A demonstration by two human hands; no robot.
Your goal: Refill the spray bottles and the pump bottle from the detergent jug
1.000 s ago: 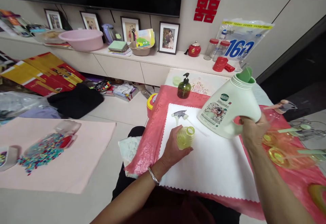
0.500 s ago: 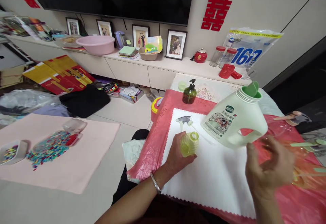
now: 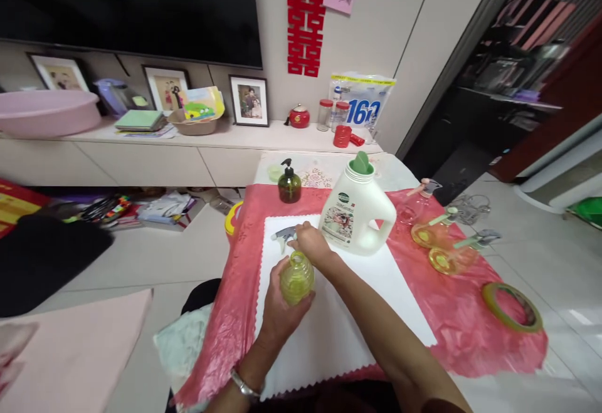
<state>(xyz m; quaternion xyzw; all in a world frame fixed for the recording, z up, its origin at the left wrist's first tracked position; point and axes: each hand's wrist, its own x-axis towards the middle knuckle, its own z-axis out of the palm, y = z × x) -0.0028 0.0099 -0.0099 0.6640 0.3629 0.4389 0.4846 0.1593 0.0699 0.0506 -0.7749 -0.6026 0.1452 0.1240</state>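
My left hand (image 3: 277, 306) is wrapped around a yellow-green ribbed bottle (image 3: 297, 280), its open neck facing up. Just beyond that neck, my right hand (image 3: 313, 245) has its fingers closed on the collar end of a grey trigger spray head (image 3: 283, 235). The spray head is low over the white scalloped mat (image 3: 338, 331); its tube is hidden by my hand. Right of my hands, a large white detergent jug (image 3: 360, 212) stands upright on the mat. A green spout shows in its uncapped mouth. Behind the mat stands a dark green pump bottle (image 3: 289, 186).
Several spray bottles lie at the table's right, including a yellow one (image 3: 444, 261). A roll of tape (image 3: 512, 308) rests on the red table cover (image 3: 463, 313) near the right edge. Behind is a low cabinet (image 3: 235, 140) with picture frames, jars and a pink basin (image 3: 47, 112).
My right hand has moved left from beside the jug's handle to the spray head and closed on it. My left hand still holds the bottle. The view has turned to the right.
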